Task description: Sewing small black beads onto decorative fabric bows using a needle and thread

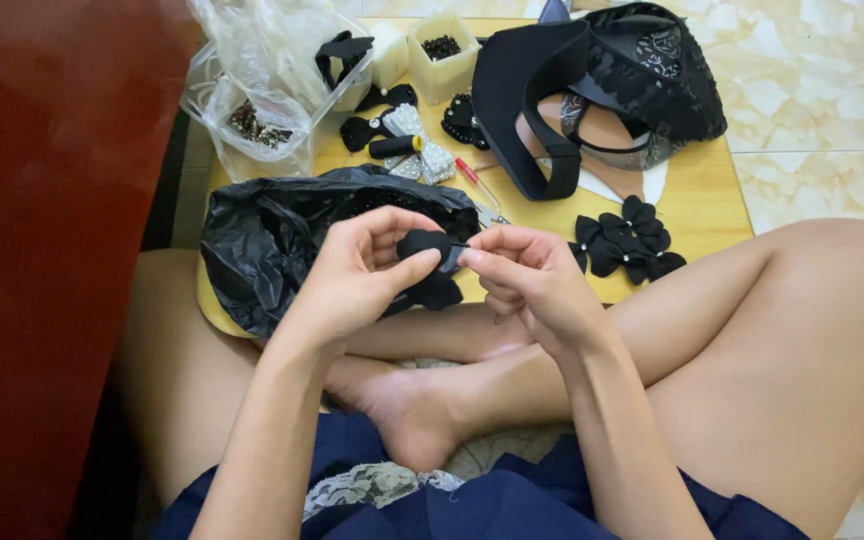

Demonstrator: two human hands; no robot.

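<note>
My left hand [357, 270] pinches a small black fabric bow [430, 268] between thumb and fingers, just above the near edge of a low wooden table [697, 200]. My right hand [532, 275] meets it from the right, fingertips closed on the bow's middle; whether it also holds a thin needle I cannot tell. Part of the bow hangs below my left thumb. A pile of finished black bows [627, 240] lies on the table to the right of my hands.
A crumpled black plastic bag [272, 230] lies left of my hands. Behind it are clear plastic bags [257, 95], small yellow tubs [442, 60], a spool of black thread [392, 146], a red-handled tool [467, 172] and black visor caps [592, 80]. My crossed legs are below.
</note>
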